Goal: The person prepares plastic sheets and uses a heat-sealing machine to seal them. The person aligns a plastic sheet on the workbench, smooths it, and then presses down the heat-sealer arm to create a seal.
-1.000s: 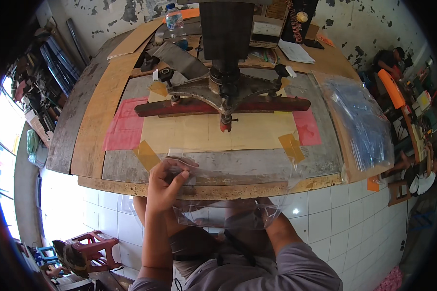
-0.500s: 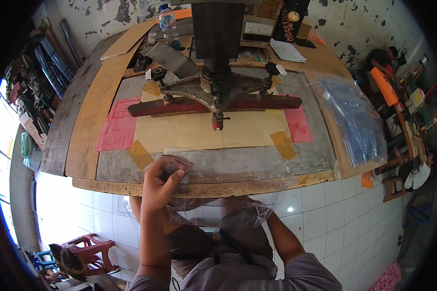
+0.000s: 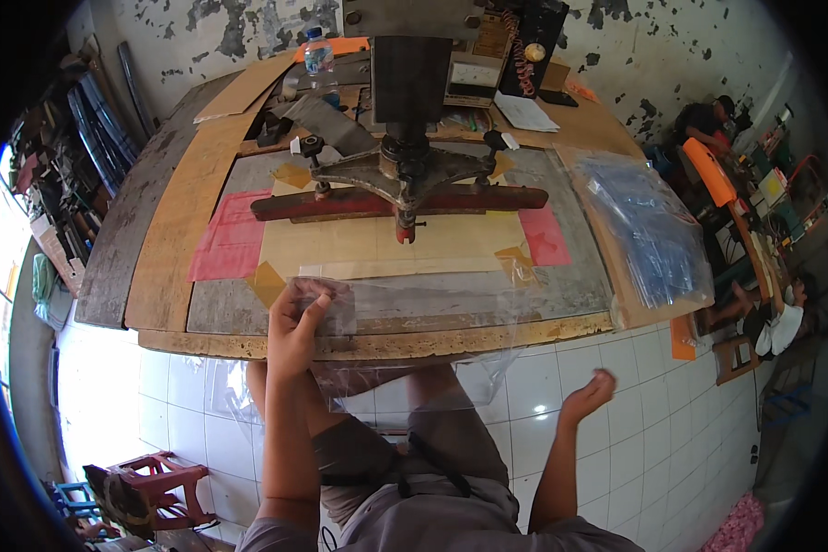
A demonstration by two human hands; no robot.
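Head view, clock face centred on the picture with twelve at the far wall: the left hand (image 3: pixel 296 313), between eight and nine o'clock, pinches a clear plastic sheet (image 3: pixel 419 336) with its thumb and fingertips pressed together. The sheet spreads rightward from that grip and droops past the table's wooden front edge (image 3: pixel 386 345) toward six o'clock. At four o'clock, the right hand (image 3: pixel 590 396) is raised over the tiled floor (image 3: pixel 630 446), apart from the sheet, fingers bent loosely inward; how far they part cannot be told.

A press head (image 3: pixel 403 175) with a red bar stands at twelve, above a pale yellow board (image 3: pixel 377 248); pink sheets (image 3: pixel 232 235) flank the board toward nine and two.

Past eleven, a blue-capped bottle (image 3: pixel 318 57) wears a label band, its print too small to read. Past twelve, a meter (image 3: pixel 473 74) shows a pale dial with blurred markings. White paper (image 3: pixel 527 112) lies toward one, and stacked clear plastic (image 3: pixel 642 230) between two and three.
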